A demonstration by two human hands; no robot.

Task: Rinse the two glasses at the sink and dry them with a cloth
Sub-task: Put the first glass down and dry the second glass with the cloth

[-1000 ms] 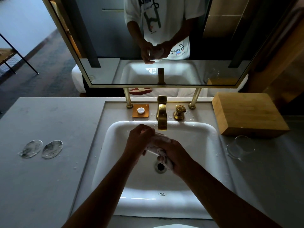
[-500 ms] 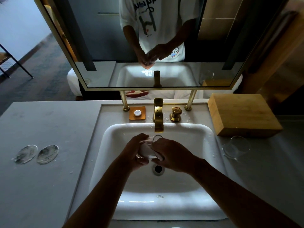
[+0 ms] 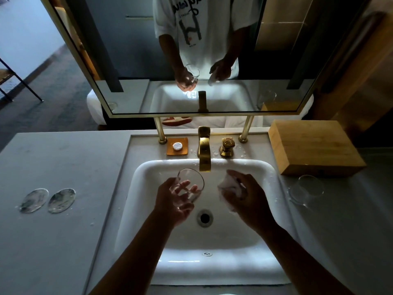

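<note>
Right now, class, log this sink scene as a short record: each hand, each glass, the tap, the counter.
left hand: holds a clear glass over the basin
right hand: holds a white cloth, apart from that glass
second glass: on the counter, right of the basin, before a wooden box
tap: no water seen running
counter left: two round coasters

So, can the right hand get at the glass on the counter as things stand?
Probably not yet: the right hand is already full with the cloth. The path to the glass on the counter, beside the wooden box, looks free.
</note>
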